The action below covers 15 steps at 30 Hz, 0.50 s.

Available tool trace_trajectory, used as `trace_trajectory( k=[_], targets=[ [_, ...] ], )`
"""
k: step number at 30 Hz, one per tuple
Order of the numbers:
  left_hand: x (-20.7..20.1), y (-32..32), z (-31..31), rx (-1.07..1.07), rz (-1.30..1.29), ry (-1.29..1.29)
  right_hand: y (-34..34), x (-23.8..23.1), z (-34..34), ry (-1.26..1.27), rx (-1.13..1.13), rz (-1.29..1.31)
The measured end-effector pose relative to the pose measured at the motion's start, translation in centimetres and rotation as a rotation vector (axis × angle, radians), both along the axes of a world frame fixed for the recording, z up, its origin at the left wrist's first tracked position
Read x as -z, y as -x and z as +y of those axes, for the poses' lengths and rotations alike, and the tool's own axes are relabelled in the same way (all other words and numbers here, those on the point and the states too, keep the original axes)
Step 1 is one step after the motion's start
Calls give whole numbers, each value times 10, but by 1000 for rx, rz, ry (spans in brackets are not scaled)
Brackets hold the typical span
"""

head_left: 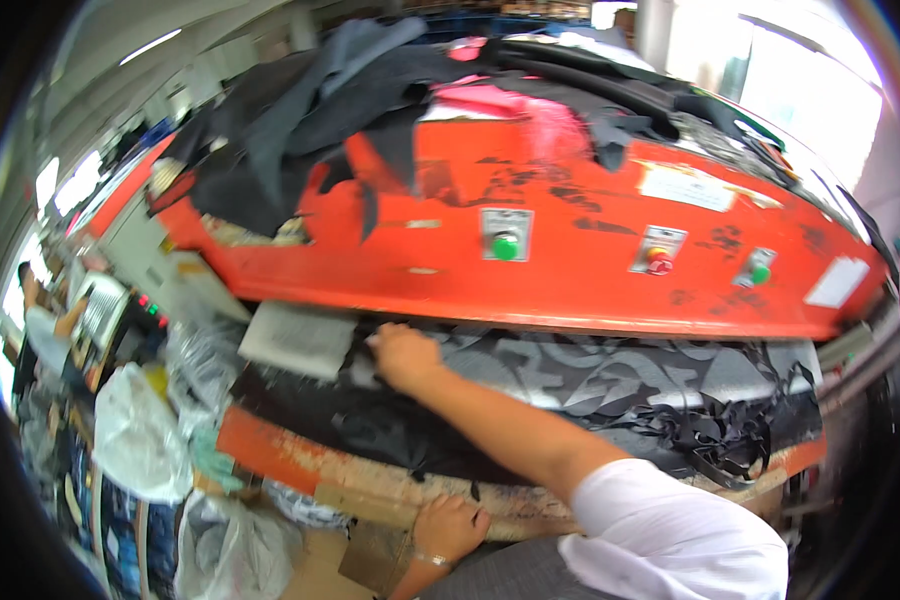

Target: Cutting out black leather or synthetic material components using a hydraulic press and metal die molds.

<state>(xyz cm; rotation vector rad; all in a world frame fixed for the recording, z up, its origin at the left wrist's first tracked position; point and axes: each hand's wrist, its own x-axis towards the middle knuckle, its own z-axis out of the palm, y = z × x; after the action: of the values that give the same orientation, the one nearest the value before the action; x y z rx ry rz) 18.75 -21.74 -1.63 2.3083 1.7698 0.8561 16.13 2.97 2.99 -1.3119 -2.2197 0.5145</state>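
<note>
My right arm reaches across to the left over the bed of a red machine (450, 275). My right hand (407, 357) is closed at the left end of a black sheet (500, 355) with curved shapes cut out of it; its fingertips are partly hidden. Pale board (305, 340) lies just left of that hand, and light grey surface shows through the cut-outs. Nearer to me, my left hand (450, 527) has its fingers bent over the bed's worn front edge (530, 520). A tangle of thin black strips (725, 435) lies at the bed's right end.
Green buttons (506, 246) and a red knob (659, 261) sit on the machine's front. Black sheets (320, 100) and pink material (530, 110) are heaped on top. White plastic bags (140, 440) stand at left, with another person (45, 330) beyond.
</note>
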Motion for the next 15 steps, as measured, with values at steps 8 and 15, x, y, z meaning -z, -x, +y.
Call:
trace_trajectory(
  k=[8,15],
  targets=[
    [41,36,18,377,-61,204,140,46,17,164,66,56],
    [47,75,14,418,-62,362,140,48,45,177,88,-36]
  ],
)
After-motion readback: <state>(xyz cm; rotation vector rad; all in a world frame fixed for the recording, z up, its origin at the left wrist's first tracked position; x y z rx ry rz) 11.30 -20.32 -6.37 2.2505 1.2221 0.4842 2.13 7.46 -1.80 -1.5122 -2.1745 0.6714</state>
